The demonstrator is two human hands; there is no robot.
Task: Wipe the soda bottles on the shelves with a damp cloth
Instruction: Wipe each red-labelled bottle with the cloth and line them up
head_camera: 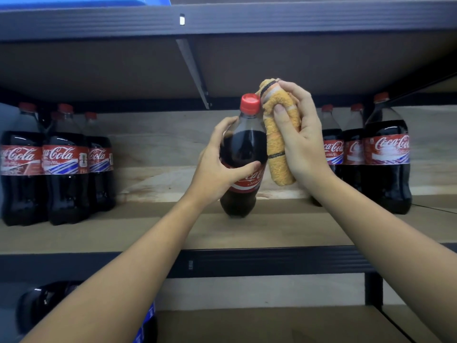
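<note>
A cola bottle (243, 144) with a red cap stands on the middle of the wooden shelf (272, 229). My left hand (217, 169) grips its body from the left, thumb across the red label. My right hand (300, 137) holds a folded yellow-orange cloth (277, 139) against the bottle's right side, from the cap down to the label. More cola bottles stand in a group at the left (64, 164) and another group at the right (385, 154).
The shelf above (222, 23) hangs low over the bottles, with a metal brace (195, 73) under it. A blue bin (84, 1) sits on top. On the lower shelf at left lies another dark bottle (44, 303) beside blue packaging (146, 328).
</note>
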